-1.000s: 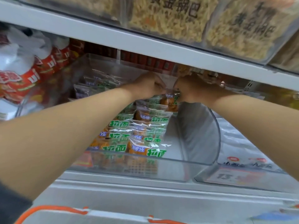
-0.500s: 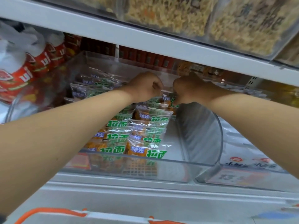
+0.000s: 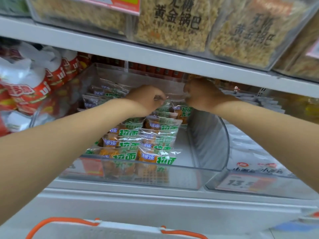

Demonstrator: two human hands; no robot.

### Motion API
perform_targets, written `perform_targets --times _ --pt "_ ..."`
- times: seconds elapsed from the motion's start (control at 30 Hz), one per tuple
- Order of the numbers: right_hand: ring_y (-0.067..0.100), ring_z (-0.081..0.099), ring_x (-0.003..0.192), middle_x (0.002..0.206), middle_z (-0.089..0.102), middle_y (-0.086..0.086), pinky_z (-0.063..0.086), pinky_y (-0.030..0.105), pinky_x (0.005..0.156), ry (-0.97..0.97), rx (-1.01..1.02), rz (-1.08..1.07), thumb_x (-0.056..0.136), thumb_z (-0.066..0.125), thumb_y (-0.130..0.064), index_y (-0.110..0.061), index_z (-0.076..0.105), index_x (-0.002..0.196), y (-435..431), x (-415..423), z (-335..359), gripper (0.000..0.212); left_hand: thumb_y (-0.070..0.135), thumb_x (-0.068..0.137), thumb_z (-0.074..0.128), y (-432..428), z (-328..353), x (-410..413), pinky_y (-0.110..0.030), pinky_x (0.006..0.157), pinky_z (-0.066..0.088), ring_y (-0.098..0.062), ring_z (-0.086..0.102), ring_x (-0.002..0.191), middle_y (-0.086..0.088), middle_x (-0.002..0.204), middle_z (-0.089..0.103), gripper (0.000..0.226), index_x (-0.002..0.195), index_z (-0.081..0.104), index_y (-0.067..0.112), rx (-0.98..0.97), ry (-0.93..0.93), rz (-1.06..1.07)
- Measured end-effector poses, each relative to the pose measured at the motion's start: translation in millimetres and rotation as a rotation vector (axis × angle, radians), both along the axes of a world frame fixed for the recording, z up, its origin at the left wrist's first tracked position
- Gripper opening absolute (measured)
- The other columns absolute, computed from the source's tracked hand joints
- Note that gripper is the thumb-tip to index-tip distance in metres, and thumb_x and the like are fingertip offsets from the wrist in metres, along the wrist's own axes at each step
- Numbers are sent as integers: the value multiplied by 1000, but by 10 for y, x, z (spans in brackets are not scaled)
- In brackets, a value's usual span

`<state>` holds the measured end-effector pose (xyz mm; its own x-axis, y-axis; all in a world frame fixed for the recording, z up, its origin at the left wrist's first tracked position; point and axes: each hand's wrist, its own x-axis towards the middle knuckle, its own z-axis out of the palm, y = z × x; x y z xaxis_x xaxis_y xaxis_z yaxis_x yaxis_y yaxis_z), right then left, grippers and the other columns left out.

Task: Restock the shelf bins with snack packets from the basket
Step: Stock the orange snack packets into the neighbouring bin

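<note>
A clear plastic shelf bin [image 3: 172, 176] holds several green-and-orange snack packets [image 3: 155, 144] in rows. Both my arms reach deep into it, under the shelf above. My left hand [image 3: 146, 97] is curled at the back of the bin and pinches the clear edge of a snack packet [image 3: 179, 112] lying on the rear row. My right hand [image 3: 200, 94] is curled close beside it, a small gap away, at the same packet's other end; its fingertips are hidden behind the hand. The basket [image 3: 107, 228], white with an orange handle, shows at the bottom edge.
A white shelf board [image 3: 120, 50] hangs low over my hands, with bags of yellow snacks [image 3: 172, 23] on top. Red-and-white bags [image 3: 34, 87] fill the bin to the left. To the right, a curved clear divider [image 3: 214, 138] separates a bin of white packets [image 3: 255, 152] with a price tag.
My hands have drawn a little apart at the back of the bin, the left one shifting left. The view has tilted slightly upward.
</note>
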<state>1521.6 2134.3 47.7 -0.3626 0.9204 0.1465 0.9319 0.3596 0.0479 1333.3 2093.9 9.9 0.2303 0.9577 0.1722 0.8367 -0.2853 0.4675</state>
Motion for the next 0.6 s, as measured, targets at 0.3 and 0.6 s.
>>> perform_targets --times 0.3,0.6 --pt "32 55 123 133 58 19 36 50 110 1260 -1175 -542 97 34 -58 -6 59 127 -608 -293 -450 65 69 92 12 -587 -45 -225 -51 120 -3 -19 -6 150 10 161 -9 65 151 4 44 -275 350 -2" --pt "29 70 95 121 66 9 56 54 81 1400 -1071 -580 94 30 -64 -14 61 123 -720 -408 -462 66 65 96 16 -676 -117 -264 -52 120 5 -20 -1 150 8 162 -8 65 152 -3 40 -224 413 25"
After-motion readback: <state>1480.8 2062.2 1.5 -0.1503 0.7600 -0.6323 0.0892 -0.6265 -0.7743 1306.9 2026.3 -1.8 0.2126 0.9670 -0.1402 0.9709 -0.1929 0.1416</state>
